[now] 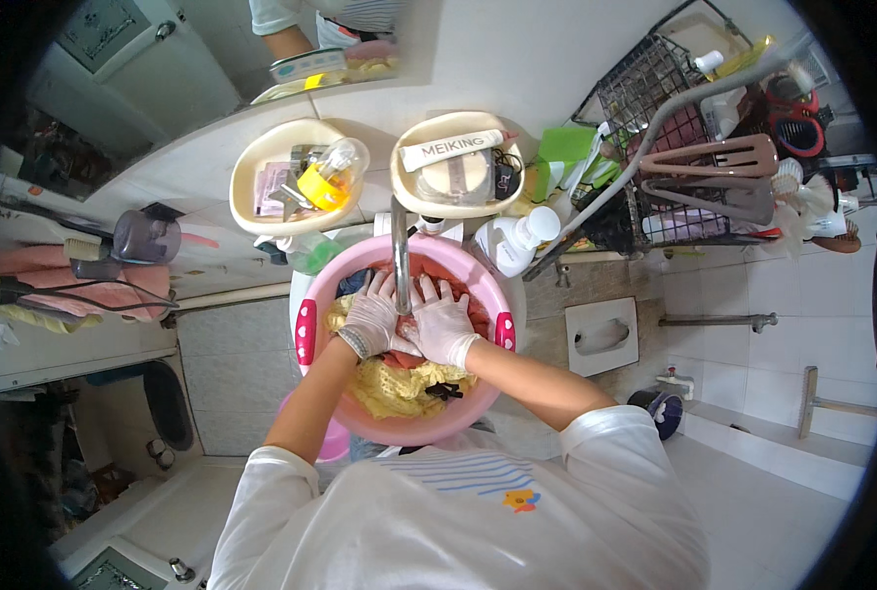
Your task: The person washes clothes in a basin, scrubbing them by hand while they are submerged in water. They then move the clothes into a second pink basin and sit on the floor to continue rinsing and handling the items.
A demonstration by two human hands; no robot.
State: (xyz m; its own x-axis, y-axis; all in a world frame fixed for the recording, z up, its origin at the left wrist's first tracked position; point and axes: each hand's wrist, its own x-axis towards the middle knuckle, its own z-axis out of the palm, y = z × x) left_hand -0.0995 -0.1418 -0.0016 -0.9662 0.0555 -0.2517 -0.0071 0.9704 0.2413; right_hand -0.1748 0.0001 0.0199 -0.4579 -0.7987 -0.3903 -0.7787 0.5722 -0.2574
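Observation:
Both of my hands wear thin whitish gloves and press down on wet clothes inside a pink plastic basin (409,429). My left hand (372,317) lies palm down with its fingers apart, between a yellow patterned garment (386,389) and a reddish cloth (403,359). Beside it, my right hand (442,324) is spread over the reddish cloth, its thumb side close to the left hand. Between the two hands hangs the end of a chrome faucet spout (400,258). A dark blue cloth (353,283) shows at the basin's upper left. Palms and thumbs are partly hidden.
Behind the basin are two cream wall trays (243,195) (401,193) with toiletries. A white pump bottle (508,243) stands at the basin's right rim. Farther right, a black wire basket (648,88) holds hair clips and brushes, with a grey hose (656,125) crossing it.

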